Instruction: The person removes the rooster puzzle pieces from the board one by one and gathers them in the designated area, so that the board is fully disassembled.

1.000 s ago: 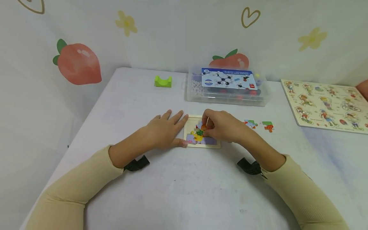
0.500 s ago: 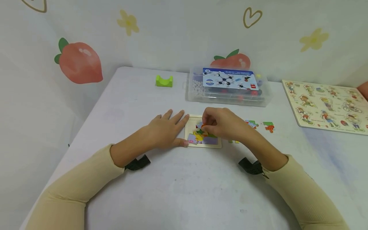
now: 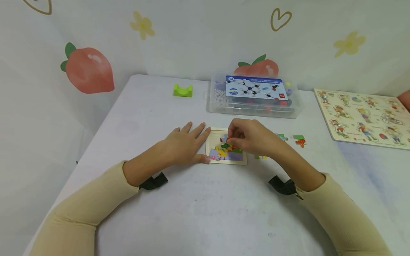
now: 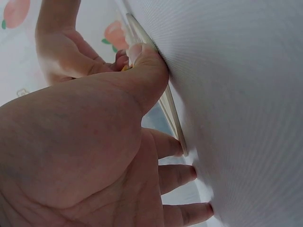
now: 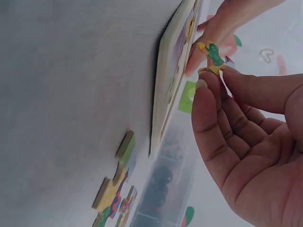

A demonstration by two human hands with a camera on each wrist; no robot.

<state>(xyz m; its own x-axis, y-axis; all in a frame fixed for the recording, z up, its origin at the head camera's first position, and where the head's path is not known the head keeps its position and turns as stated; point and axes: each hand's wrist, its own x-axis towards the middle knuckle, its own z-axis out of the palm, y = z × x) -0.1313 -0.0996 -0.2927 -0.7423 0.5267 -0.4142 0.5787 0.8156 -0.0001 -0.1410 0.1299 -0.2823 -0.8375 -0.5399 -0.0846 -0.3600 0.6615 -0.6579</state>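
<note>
My left hand (image 3: 184, 148) lies with fingers spread at the left side of a small wooden puzzle tray (image 3: 212, 136). Its thumb and index finger touch the tray's edge (image 4: 176, 124) in the left wrist view. Thumb and fingertips of my right hand (image 3: 253, 138) pinch a jigsaw piece (image 5: 215, 56) with green, yellow and blue on it. That piece is held over the tray, tilted and raised above it in the right wrist view. Purple and yellow puzzle pieces (image 3: 235, 156) lie along the tray's lower part; the right fingers hide some of the rest.
Loose jigsaw pieces lie right of the tray, among them a red and green one (image 3: 299, 141). Behind stands a clear plastic box (image 3: 256, 112) with a card on its lid. A green block (image 3: 183, 91) is at the back left, a wooden picture board (image 3: 368, 119) at the right.
My right hand, still pinching the jigsaw piece, has shifted slightly right over the tray. The left hand has stayed at the tray's left edge.
</note>
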